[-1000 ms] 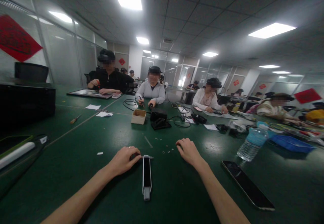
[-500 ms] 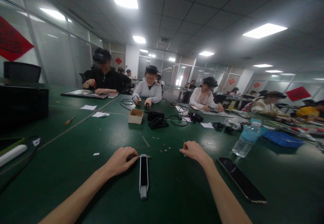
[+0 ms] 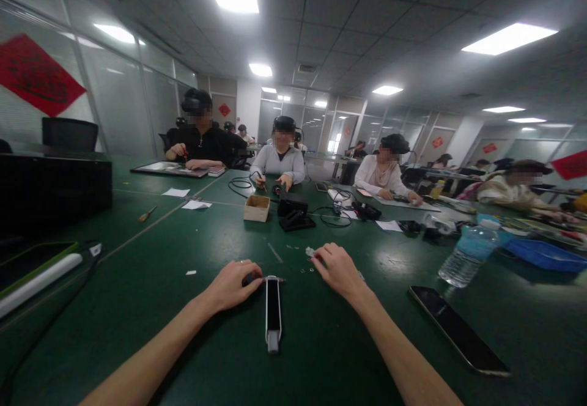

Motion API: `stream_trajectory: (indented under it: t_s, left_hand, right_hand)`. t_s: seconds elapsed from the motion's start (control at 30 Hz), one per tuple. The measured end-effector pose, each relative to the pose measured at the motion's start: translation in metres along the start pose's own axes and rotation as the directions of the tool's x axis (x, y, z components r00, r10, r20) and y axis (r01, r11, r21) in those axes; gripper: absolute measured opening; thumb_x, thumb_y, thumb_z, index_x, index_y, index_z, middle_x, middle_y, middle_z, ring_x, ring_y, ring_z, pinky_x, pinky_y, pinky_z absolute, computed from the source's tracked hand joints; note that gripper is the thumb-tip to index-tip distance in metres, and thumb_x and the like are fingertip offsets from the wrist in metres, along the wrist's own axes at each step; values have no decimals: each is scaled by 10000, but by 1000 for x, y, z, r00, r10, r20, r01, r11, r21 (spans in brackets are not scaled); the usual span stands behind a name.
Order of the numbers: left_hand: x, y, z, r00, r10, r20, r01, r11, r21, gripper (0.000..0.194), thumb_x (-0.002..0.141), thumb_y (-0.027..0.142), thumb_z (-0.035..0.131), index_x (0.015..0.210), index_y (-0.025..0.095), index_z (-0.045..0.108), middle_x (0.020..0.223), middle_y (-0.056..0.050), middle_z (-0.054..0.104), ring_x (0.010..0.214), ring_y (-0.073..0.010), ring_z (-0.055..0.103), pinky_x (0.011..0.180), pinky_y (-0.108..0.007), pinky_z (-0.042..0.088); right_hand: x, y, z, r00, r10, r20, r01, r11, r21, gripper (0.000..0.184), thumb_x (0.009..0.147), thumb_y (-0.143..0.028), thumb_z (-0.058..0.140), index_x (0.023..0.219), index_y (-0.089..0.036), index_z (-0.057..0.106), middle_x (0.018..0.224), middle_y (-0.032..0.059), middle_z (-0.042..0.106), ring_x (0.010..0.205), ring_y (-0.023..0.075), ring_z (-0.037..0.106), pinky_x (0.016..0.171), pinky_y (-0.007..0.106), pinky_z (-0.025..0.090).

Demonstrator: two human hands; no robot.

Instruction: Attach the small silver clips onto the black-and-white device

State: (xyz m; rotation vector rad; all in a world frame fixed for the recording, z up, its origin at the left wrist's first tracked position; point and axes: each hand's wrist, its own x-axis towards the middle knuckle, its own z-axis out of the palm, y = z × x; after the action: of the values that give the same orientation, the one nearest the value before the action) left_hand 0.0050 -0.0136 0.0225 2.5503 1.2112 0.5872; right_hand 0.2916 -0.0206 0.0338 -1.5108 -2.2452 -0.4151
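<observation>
My left hand (image 3: pixel 238 284) rests on the green table with its fingers curled. Thumb and forefinger close around the end of a thin rod (image 3: pixel 276 279), and something dark shows within the grip. The rod crosses the top of a narrow white-framed device (image 3: pixel 273 314) with a black middle, lying lengthwise. To the right, my right hand (image 3: pixel 338 268) reaches low over the table. At its thumb and fingertips is a small translucent piece (image 3: pixel 310 252), seemingly pinched. Tiny rings (image 3: pixel 312 269) lie just below those fingers. Another pale bit (image 3: pixel 361 276) shows beside the right wrist.
A phone (image 3: pixel 458 329) and a water bottle (image 3: pixel 470 253) stand on the right. Ahead are an open box (image 3: pixel 256 208), a black device (image 3: pixel 296 210) with cables and a blue tray (image 3: pixel 545 254). A brush (image 3: pixel 147 213) lies left. Several people sit opposite.
My right hand has moved left and forward to the rings, and the translucent piece now shows at its fingertips. My left hand stays at the rod. The view has turned slightly left.
</observation>
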Motion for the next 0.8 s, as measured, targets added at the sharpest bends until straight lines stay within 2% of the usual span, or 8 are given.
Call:
stream_trajectory:
  t_s: [0.1, 0.2, 0.3, 0.4, 0.53, 0.6, 0.7, 0.8]
  left_hand:
    - [2, 2, 0, 996, -50, -80, 45, 997, -61, 318, 903, 401, 423, 969, 189, 651, 933, -53, 678, 788, -189, 602, 758, -315, 448]
    - [4, 4, -1, 986, -116, -123, 93, 979, -181, 350, 902, 422, 419, 1003, 180, 651, 931, -52, 694, 779, -188, 607, 724, -300, 452]
    - [5, 5, -3, 989, -120, -87, 85, 938, -335, 350, 879, 432, 461, 1024, 179, 655, 945, -47, 704, 810, -190, 616, 722, -288, 459]
    - [4, 7, -5, 993, -113, -27, 84, 862, -500, 350, 844, 420, 522, 1032, 156, 654, 991, -63, 695, 867, -201, 618, 761, -302, 475]
    - [1, 9, -6, 991, -98, 89, 132, 714, -688, 395, 810, 414, 586, 1086, 133, 619, 970, -68, 681, 848, -197, 625, 755, -316, 494]
    - [1, 11, -5, 990, -55, 133, 135, 673, -727, 386, 800, 396, 608, 1083, 135, 619, 951, -58, 678, 836, -189, 626, 753, -313, 493]
    - [2, 12, -5, 990, -32, 140, 125, 672, -730, 346, 784, 389, 629, 1014, 131, 645, 910, -48, 675, 819, -183, 623, 752, -306, 487]
    - [4, 8, -7, 992, -97, 79, 124, 709, -694, 354, 768, 422, 625, 961, 126, 648, 862, -46, 674, 788, -186, 622, 727, -306, 485]
  right_hand:
    - [2, -26, 9, 966, -213, -149, 219, 975, 27, 129, 918, -198, 508, 916, -163, 633, 874, 65, 626, 791, 171, 511, 687, 287, 357]
    - [1, -49, 15, 881, -387, -274, 411, 911, 36, 137, 923, -171, 497, 933, -168, 633, 857, 55, 628, 771, 161, 500, 672, 288, 350]
    - [-1, -64, 18, 794, -488, -362, 534, 845, 32, 174, 932, -131, 462, 944, -170, 632, 858, 48, 630, 780, 149, 507, 691, 283, 365]
    - [-2, -70, 19, 745, -522, -416, 586, 810, 33, 193, 941, -125, 445, 947, -173, 631, 860, 45, 632, 805, 141, 524, 719, 276, 390]
    - [-3, -71, 17, 726, -520, -450, 599, 800, 41, 192, 943, -129, 451, 959, -185, 634, 864, 39, 638, 810, 135, 543, 727, 273, 409]
    - [-3, -72, 16, 723, -517, -458, 603, 796, 53, 179, 940, -136, 465, 965, -184, 636, 873, 38, 644, 810, 134, 548, 730, 273, 415]
    - [-3, -73, 17, 734, -491, -468, 588, 805, 79, 203, 951, -148, 445, 1006, -188, 636, 907, 44, 651, 832, 137, 552, 743, 276, 421]
    - [-2, -70, 21, 792, -414, -449, 508, 854, 109, 203, 952, -189, 453, 1046, -176, 633, 925, 63, 654, 848, 155, 552, 742, 289, 421]
